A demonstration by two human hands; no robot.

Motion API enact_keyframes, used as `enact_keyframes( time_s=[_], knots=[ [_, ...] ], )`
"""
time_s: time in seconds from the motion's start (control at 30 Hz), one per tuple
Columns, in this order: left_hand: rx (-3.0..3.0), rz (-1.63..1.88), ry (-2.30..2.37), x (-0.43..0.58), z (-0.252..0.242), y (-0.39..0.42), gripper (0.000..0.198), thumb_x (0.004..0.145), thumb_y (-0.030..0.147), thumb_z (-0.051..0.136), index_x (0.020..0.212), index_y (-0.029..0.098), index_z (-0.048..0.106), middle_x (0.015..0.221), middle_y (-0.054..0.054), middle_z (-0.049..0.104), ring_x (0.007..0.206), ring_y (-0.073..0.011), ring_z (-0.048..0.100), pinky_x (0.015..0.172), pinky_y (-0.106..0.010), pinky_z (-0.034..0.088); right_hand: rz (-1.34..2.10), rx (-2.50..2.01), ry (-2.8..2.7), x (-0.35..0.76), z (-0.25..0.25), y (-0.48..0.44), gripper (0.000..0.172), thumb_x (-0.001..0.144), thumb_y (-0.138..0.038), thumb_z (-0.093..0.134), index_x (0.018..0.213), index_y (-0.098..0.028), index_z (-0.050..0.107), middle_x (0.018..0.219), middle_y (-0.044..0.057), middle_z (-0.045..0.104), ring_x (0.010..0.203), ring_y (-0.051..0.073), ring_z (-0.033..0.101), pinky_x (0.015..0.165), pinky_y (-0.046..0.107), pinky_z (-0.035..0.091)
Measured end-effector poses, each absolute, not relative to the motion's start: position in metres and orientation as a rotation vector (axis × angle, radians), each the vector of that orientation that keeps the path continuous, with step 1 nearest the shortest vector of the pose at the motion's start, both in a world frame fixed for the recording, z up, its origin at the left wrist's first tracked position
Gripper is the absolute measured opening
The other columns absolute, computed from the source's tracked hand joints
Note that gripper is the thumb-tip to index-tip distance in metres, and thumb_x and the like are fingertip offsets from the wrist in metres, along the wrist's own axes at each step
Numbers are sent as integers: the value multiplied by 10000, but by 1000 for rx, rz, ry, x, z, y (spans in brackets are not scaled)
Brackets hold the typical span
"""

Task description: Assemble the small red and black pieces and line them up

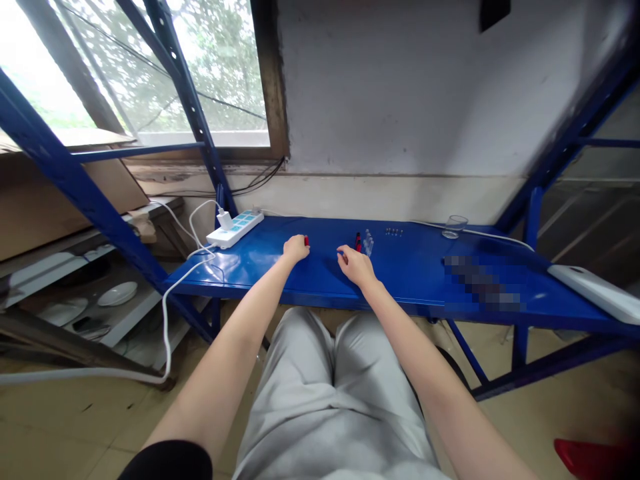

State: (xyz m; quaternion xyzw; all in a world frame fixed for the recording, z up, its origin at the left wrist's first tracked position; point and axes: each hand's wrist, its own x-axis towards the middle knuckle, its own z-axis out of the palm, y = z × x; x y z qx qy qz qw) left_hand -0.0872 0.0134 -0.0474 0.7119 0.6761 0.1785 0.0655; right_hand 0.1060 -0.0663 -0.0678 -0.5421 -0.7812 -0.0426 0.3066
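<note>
Both hands (295,249) (356,265) rest on blue shelf (410,267).

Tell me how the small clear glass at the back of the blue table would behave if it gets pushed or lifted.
The glass looks short and wide, so it would probably slide rather than tip on the smooth painted blue table. Being clear and thin-looking, it is likely light and breakable. A white cable runs right beside it and might snag a push.

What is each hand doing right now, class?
Left hand: closed on a small red thing.
Right hand: fingers curled at a small blue thing; grip cannot be told.
</note>
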Motion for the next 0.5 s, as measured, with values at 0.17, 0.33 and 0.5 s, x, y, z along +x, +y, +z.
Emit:
enact_keyframes(
  time_s=[0.17,0.33,0.5],
  knots=[
    [2114,550,2113,-89,-53,11,224,765,294,520,921,155,600,954,-137,640,914,-239,598,749,-291,446,-91,-1429,-2066,106,-68,-67,301,880,-277,306,1048,-198,543,837,55,652,649,150,584,540,231,359],
    [2110,574,2154,-86,-55,8,218,768,265,491,898,139,612,945,-161,639,925,-274,597,768,-337,452,-86,-1423,-2064,106,-69,-65,297,881,-265,303,1041,-197,543,846,54,654,645,145,581,539,228,353],
    [2061,591,2177,-85,-54,6,203,745,245,507,862,126,621,920,-173,641,925,-294,599,760,-355,457,-94,-1415,-2055,107,-70,-64,283,879,-265,310,1029,-205,543,837,42,655,643,145,582,542,230,351]
  ],
)
